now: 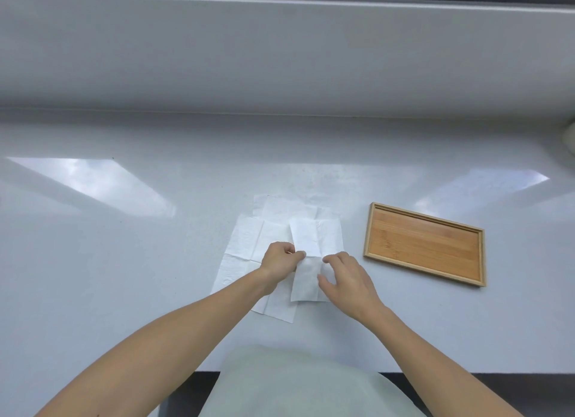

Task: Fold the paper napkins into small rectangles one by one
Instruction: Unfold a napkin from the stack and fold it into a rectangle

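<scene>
You had the top napkin (306,254), a narrow strip lying on the spread napkins (245,245) at lower centre of the frame, pinched at its left edge by your left hand (278,258), while your right hand (345,279) rested loosely spread on its right side, gripping nothing. To fold well, you needed edges matched before creasing. The wooden tray (424,244), right of centre, held nothing.

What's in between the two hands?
In the head view, the folded strip of napkin lies between the left hand and the right hand; both touch its edges, and more napkins lie spread underneath.
</scene>
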